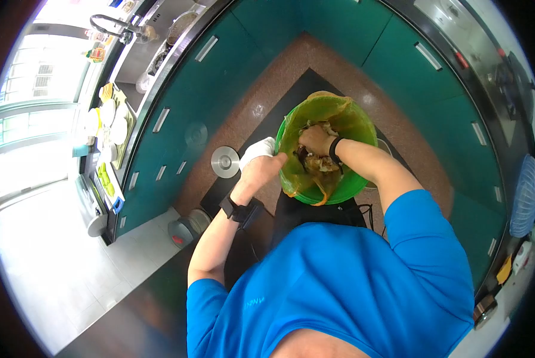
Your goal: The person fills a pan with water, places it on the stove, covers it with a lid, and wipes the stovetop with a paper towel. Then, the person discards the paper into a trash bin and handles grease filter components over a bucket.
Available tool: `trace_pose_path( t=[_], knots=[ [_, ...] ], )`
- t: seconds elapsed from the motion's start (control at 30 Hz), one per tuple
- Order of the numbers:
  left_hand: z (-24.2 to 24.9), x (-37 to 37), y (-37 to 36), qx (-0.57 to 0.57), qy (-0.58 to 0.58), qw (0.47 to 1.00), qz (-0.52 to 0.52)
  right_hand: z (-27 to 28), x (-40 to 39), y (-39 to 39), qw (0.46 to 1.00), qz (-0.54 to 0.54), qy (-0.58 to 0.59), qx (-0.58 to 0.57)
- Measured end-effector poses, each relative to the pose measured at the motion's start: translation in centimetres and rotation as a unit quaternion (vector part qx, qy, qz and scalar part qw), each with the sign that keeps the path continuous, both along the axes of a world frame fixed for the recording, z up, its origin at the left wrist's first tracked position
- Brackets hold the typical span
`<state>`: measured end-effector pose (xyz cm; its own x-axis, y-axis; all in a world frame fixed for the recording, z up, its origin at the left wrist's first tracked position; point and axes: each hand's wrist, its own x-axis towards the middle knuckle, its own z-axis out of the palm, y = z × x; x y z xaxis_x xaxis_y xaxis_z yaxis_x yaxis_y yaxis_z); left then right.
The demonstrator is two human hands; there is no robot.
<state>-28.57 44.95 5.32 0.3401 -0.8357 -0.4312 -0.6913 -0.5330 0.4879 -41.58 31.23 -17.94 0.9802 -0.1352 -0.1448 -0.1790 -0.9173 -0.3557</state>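
Observation:
A green bin (354, 190) with a yellowish plastic liner (356, 122) stands in front of me and holds food scraps (321, 165). Deep inside it is my right hand (317, 140), palm down on the scraps, its fingertips hidden among them. My left hand (264, 169) is at the bin's left rim, thumb against the liner edge, with a white cloth (258, 150) bunched at its fingers. Those fingers are mostly covered by the cloth.
A round metal lid (225, 162) lies left of the bin. Green cabinets (232, 71) line both sides. On the left counter are a sink with a faucet (126, 37), plates (118, 130) and a tray of green vegetables (105, 179).

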Motion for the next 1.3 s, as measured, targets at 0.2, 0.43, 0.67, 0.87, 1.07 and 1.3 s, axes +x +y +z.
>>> trace_pose_path(
  t=[0.2, 0.43, 0.67, 0.87, 1.07, 1.3],
  knots=[
    [1.2, 1.2, 0.2, 0.005, 0.015, 1.0, 0.024, 6.5, 0.4, -1.8, 0.998, 0.039, -0.057, 0.012],
    [4.0, 1.5, -0.2, -0.019, -0.007, 0.999, 0.031, 11.2, 2.5, -3.3, 0.996, 0.062, 0.06, 0.017],
    [5.6, 1.3, -0.2, 0.009, 0.022, 0.999, 0.027, 4.9, 3.1, -1.1, 0.987, 0.145, 0.057, -0.027],
    [5.0, 1.6, 0.3, 0.036, 0.052, 0.998, 0.03, 2.2, 3.5, 0.3, 0.985, 0.171, 0.01, 0.012],
    [4.3, 2.4, 0.6, 0.025, 0.022, 0.999, 0.033, 11.0, 3.5, -1.1, 0.967, 0.218, 0.13, 0.022],
    [5.3, 2.9, -0.2, 0.03, 0.02, 0.999, 0.033, 13.8, 3.8, -3.0, 0.976, 0.186, 0.112, -0.01]
  ],
)
